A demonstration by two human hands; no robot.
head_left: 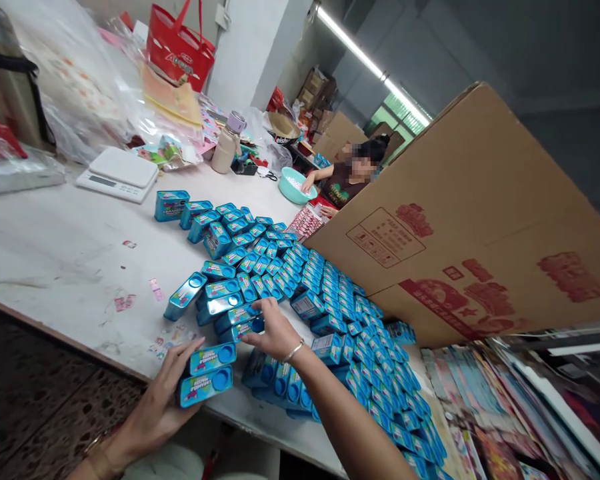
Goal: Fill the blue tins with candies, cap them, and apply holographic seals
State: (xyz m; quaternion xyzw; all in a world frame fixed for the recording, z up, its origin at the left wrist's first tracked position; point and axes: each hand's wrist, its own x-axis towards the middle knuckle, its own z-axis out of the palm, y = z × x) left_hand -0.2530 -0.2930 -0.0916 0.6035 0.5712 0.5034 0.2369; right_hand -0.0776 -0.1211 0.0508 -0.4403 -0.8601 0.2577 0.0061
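Observation:
My left hand (163,400) is closed around two small blue boxes (207,373) stacked one on the other at the table's near edge. My right hand (275,330), with a thin bracelet on the wrist, reaches into a big heap of several identical blue boxes (325,293) and grips one blue box (245,328) between its fingers. The heap spreads from the middle of the white table (55,247) to its right end.
A large cardboard box (460,220) leans at the right. A white kitchen scale (117,173), a beige bottle (227,143), plastic bags and a red bag (180,50) stand at the back. Another person (347,177) sits beyond by a teal bowl (295,187). Printed sheets (505,407) lie at right.

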